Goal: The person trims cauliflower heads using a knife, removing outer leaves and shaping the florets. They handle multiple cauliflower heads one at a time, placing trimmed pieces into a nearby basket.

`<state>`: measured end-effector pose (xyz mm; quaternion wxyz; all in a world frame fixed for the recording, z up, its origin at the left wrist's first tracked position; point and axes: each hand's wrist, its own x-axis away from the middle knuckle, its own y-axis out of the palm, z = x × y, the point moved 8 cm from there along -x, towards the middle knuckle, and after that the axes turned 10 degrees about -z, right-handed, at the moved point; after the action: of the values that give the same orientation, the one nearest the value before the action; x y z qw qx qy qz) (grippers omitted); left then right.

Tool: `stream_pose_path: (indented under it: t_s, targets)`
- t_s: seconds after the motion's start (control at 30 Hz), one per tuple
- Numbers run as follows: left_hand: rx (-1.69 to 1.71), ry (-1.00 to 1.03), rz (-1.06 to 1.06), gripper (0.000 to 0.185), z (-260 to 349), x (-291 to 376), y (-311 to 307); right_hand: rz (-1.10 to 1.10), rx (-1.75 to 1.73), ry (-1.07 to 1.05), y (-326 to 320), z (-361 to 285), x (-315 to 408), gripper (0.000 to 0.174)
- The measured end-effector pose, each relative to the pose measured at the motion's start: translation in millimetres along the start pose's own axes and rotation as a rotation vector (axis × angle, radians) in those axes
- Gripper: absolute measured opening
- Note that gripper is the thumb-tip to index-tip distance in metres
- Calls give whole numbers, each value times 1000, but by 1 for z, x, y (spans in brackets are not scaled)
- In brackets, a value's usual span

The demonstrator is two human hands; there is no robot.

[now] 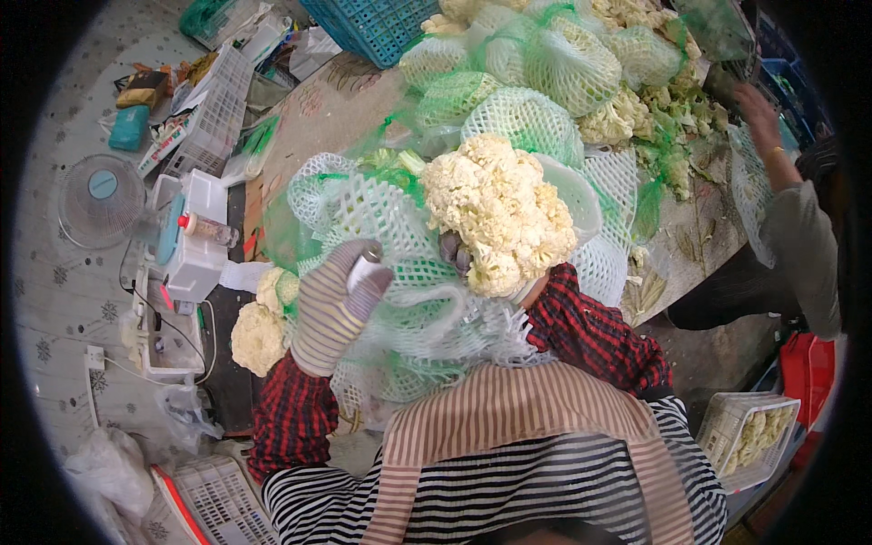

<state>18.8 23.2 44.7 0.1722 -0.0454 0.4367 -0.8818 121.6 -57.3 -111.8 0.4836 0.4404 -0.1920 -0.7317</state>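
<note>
My right hand (455, 253), in a knit work glove, holds a large cream cauliflower head (503, 208) from below. The head hides most of that hand; only grey fingertips show at its left side. In my left hand (335, 310), gloved in striped knit, is a small white-handled tool (362, 270); its working end cannot be made out. White foam net sleeves (402, 218) and green mesh lie heaped beneath and between both hands. Two trimmed cauliflower pieces (257, 338) rest left of my left wrist.
Net-wrapped cauliflowers (572, 65) are piled at the table's back, beside a blue crate (375, 27). At right, another person's hand (757, 116) reaches over leaf scraps (681, 116). A white crate (753, 436) of cauliflower stands lower right; a fan (102, 201) is far left.
</note>
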Motion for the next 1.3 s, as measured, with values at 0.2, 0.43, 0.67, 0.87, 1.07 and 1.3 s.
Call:
stream_pose_path:
  t_s: [0.2, 0.43, 0.67, 0.87, 1.07, 1.3]
  targets:
    - [-6, 49, 18, 29, -2, 16, 6, -119, 225, 16, 15, 9, -6, 58]
    - [-224, 192, -53, 31, 9, 29, 23, 101, 706, -461, 31, 16, 12, 43]
    - [-556, 465, 108, 41, 40, 32, 34, -12, 194, 62, -12, 28, 2, 52]
    - [-605, 498, 204, 40, 41, 23, 16, 185, 338, -148, -11, 22, 12, 49]
    - [-351, 442, 217, 43, 31, 21, 4, -120, -23, 73, 10, 52, -2, 50]
    - [-596, 422, 28, 45, 47, 25, 41, 38, 620, -214, -25, 16, 13, 45]
